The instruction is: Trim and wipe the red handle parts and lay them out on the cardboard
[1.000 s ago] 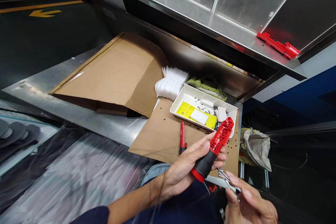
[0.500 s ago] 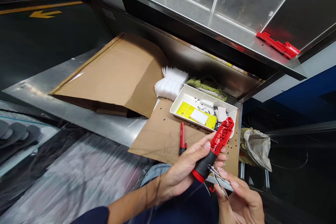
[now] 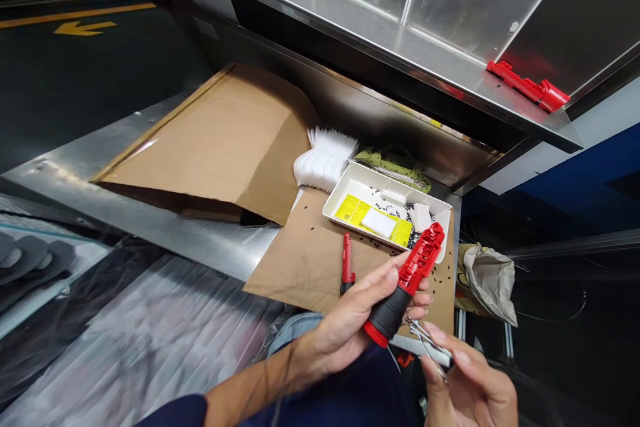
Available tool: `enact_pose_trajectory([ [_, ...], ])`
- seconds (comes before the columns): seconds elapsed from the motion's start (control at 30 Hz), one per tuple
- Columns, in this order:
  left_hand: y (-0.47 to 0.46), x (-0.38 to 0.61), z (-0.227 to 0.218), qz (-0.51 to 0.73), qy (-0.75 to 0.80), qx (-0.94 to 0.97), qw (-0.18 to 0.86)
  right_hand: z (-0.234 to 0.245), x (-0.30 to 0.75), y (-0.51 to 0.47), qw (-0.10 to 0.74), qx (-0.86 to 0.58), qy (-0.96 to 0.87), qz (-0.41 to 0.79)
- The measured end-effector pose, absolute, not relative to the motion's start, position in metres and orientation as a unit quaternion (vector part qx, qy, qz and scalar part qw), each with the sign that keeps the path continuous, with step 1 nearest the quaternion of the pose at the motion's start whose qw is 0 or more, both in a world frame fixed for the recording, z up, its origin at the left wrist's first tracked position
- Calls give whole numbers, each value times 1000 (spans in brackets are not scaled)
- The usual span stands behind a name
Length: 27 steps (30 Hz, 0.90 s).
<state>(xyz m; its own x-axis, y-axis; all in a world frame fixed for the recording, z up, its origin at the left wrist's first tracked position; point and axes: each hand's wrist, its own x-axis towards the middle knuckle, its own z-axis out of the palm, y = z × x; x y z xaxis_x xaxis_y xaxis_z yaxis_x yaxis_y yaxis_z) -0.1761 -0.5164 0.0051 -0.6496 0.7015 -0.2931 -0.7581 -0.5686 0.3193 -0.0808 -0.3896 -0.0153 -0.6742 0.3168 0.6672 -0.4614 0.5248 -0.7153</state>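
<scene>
Left hand is angled in from 8 o'clock, thumb on top, wrapped round a red-and-black part. Red end's all moulded detail, poking out of the grip toward 1 o'clock. Right hand, at the part's 4 o'clock, pinches a shiny metal tool; can't really tell if its tips touch anything.

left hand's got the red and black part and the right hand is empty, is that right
Not quite: the head view shows the right hand holding a metal tool. The left hand does have the red and black part.
</scene>
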Motion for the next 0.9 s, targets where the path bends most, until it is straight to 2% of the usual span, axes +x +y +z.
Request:
enact_pose_trajectory([
  [0.17, -516, -177, 5, 881, 216, -74, 413, -13, -88, -401, 419, 28, -761, 495],
  [0.4, -516, -175, 5, 886, 201, -58, 414, -19, -87, -391, 379, 91, -771, 504],
  [0.9, -515, -180, 5, 888, 187, -50, 417, -14, -85, -394, 423, 2, -729, 538],
])
